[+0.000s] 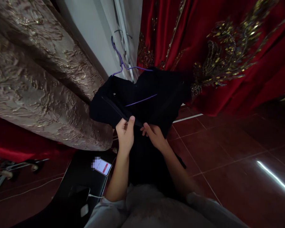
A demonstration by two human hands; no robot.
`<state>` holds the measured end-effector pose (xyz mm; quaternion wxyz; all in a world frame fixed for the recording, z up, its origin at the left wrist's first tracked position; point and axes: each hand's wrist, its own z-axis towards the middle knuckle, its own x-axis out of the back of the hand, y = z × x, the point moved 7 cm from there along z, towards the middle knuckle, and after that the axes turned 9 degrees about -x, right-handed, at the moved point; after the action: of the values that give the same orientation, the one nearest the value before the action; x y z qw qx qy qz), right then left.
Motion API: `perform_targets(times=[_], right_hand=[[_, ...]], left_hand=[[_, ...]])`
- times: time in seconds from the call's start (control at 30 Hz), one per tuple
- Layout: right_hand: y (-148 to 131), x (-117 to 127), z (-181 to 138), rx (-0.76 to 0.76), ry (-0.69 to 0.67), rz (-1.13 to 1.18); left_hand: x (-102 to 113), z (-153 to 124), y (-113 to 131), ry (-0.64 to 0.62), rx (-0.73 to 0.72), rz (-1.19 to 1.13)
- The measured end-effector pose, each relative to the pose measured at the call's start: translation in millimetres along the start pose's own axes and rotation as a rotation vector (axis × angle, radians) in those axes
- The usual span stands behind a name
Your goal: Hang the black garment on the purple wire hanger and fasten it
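Observation:
A dark navy or black garment (154, 107) hangs on a purple hanger (122, 60) in front of me, its neck opening facing up. The hanger's lower bar shows inside the opening. My left hand (126, 131) pinches the garment's near edge between thumb and fingers. Just to the right, my right hand (154, 134) has thumb and fingertips closed on the same edge. The cloth drapes down below both hands, and its lower part is too dark to make out.
Patterned beige-gold fabric (49, 88) hangs on the left, red cloth with gold sequins (218, 60) on the right. A lit phone (102, 166) lies on a black surface (71, 171) at lower left, near a white cable (96, 196). Red floor tiles (218, 152) spread to the right.

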<state>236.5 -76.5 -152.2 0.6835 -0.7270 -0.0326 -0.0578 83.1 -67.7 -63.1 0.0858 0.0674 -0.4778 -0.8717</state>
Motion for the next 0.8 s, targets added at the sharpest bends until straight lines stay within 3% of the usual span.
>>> perform_targets(times=[0.17, 0.33, 0.53, 0.67, 0.8], right_hand=[[-10.6, -9.4, 1.7, -0.034, -0.018, 0.233], [-20.5, -10.3, -10.4, -0.073, -0.036, 0.368], [-31.2, -13.4, -25.1, -0.03, -0.091, 0.403], [-41.4, -14.5, -32.8, 0.008, -0.146, 0.396], [-50.0, -12.9, -38.2, 0.004, -0.163, 0.383]], left_hand=[[-10.9, -15.1, 7.2, -0.122, 0.031, -0.091], [5.8, -29.8, -12.8, -0.048, 0.045, -0.161], [5.7, -54.2, -38.6, -0.257, 0.101, -0.004], [0.8, -59.1, -30.9, -0.251, 0.0, 0.114], [-1.6, -59.8, -21.6, -0.291, -0.02, 0.086]])
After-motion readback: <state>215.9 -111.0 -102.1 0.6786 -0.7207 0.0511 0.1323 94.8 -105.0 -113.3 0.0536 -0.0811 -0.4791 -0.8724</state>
